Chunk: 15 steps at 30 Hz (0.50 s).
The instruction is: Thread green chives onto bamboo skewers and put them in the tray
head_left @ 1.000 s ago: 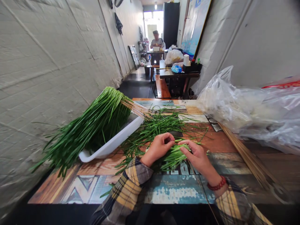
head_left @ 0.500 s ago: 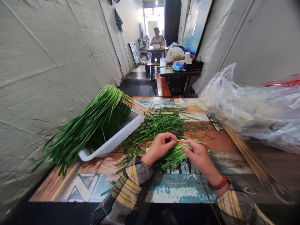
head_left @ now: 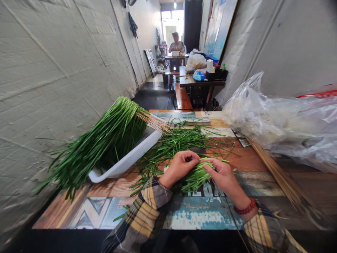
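My left hand [head_left: 182, 167] is closed in a pinch on the pale stem ends of some garlic chives [head_left: 198, 174] that lie beneath both hands. Close beside it, my right hand [head_left: 222, 177] has its index fingertip and thumb at the same stems. A thin bamboo skewer [head_left: 231, 217] runs from under the right hand's curled fingers down past the table's front edge; its upper end is hidden. More loose chives [head_left: 181, 138] are spread just beyond my hands.
Skewered chives [head_left: 105, 137] hang over a white tray [head_left: 123, 165] on the left. Bare skewers [head_left: 273, 172] and a clear plastic bag [head_left: 284, 119] are on the right. Farther off stand a bench [head_left: 182, 96], another table [head_left: 188, 81] and a seated person [head_left: 177, 45].
Hardly anything differs. Both hands stay at the same stems, with only a very slight shift of the view.
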### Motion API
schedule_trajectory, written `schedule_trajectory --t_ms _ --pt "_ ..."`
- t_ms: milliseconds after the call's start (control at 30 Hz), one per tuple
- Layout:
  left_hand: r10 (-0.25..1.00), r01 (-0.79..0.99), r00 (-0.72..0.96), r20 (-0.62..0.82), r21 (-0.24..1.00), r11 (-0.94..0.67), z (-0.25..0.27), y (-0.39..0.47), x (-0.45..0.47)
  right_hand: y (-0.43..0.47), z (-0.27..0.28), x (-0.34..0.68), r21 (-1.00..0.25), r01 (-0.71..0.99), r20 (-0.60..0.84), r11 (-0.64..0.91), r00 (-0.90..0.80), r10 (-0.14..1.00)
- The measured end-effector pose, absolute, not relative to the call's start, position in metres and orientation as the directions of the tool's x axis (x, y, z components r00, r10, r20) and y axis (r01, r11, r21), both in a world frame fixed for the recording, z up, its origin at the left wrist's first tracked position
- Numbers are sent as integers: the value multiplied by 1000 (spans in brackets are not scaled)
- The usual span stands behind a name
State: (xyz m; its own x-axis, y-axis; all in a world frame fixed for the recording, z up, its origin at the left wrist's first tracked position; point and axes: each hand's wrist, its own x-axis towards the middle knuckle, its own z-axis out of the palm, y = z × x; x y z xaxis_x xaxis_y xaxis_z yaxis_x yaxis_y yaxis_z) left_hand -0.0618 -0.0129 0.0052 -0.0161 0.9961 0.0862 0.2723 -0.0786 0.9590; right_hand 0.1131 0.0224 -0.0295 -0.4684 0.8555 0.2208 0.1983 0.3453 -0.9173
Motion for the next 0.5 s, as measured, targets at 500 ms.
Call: schedule_trajectory --t_ms 500 --pt "991 304 -18 131 945 -120 1 -11 -61 24 -33 114 -915 210 211 345 -479 852"
